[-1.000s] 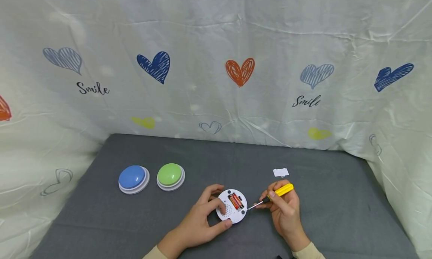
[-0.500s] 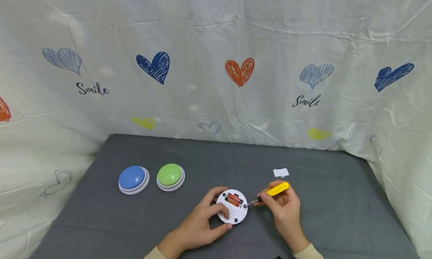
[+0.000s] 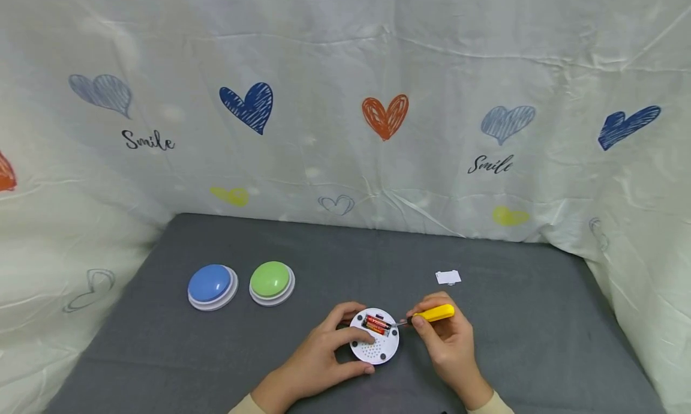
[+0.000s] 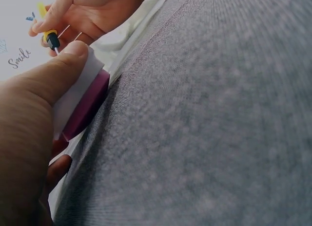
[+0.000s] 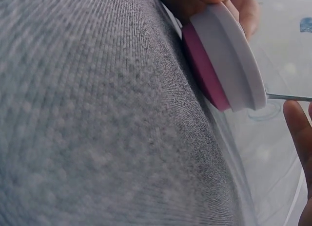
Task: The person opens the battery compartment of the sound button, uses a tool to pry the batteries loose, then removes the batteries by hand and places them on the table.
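My left hand [image 3: 321,357] grips a round push-button [image 3: 385,345] by its edge, white underside up, with the index finger lying over the underside. Its coloured dome, magenta in the left wrist view, faces down against the cloth. Two red batteries [image 3: 376,325] sit side by side in the uncovered battery slot. A screwdriver [image 3: 438,312] with a yellow handle is pinched in my right hand [image 3: 452,345]. The screwdriver's tip meets the underside near the right end of the batteries; exact contact is too small to tell.
A small white battery cover [image 3: 448,277] lies behind my right hand. Further left stand a green push-button [image 3: 271,279] and a blue push-button [image 3: 210,284], domes up. Grey cloth [image 3: 540,318] covers the table, with a white printed curtain [image 3: 324,162] behind it.
The push-button has turned counterclockwise in my left hand and shifted slightly nearer. The screwdriver has dropped to a flatter angle, its tip moving from the rim to the batteries' end.
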A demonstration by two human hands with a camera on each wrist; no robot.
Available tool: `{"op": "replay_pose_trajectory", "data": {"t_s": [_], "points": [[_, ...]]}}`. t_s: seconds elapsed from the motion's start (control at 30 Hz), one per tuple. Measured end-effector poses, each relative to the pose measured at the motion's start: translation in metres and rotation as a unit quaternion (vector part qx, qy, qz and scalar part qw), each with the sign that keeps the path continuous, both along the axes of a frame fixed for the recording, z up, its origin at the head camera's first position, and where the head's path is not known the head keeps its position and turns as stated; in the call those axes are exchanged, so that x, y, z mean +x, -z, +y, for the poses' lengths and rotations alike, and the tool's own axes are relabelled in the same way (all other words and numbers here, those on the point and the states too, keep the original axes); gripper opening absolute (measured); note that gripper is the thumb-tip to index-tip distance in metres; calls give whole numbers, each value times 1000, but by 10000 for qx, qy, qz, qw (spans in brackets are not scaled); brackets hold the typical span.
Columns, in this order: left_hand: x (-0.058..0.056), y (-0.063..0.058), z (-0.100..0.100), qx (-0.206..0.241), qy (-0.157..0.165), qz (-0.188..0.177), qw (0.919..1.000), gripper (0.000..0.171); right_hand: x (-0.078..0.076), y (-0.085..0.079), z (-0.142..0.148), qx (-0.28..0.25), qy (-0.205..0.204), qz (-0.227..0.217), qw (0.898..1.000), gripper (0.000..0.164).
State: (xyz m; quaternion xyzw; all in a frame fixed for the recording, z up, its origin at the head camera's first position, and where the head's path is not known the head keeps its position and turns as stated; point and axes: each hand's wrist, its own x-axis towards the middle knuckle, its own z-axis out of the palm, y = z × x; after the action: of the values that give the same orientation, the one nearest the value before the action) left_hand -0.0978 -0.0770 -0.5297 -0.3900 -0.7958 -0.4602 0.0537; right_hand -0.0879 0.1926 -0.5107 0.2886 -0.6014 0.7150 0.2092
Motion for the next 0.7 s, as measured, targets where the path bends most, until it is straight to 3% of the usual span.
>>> {"op": "replay_pose_trajectory", "data": {"t_s": [0.23, 0.37, 0.47, 0.7], "points": [[-1, 2, -2, 92, 76, 277, 9995, 41, 0, 0, -3, 310, 53, 57, 9995, 34], [-1, 2, -1, 120, -7, 241, 9996, 41, -1, -3, -4, 461, 108, -75, 9988, 33], [1, -1, 1, 87, -60, -3, 9999, 40, -1, -6, -4, 536, 166, -225, 9982, 31], [3, -2, 3, 165, -47, -30, 9998, 40, 3, -5, -4, 284, 165, -636, 9974, 24]]}}
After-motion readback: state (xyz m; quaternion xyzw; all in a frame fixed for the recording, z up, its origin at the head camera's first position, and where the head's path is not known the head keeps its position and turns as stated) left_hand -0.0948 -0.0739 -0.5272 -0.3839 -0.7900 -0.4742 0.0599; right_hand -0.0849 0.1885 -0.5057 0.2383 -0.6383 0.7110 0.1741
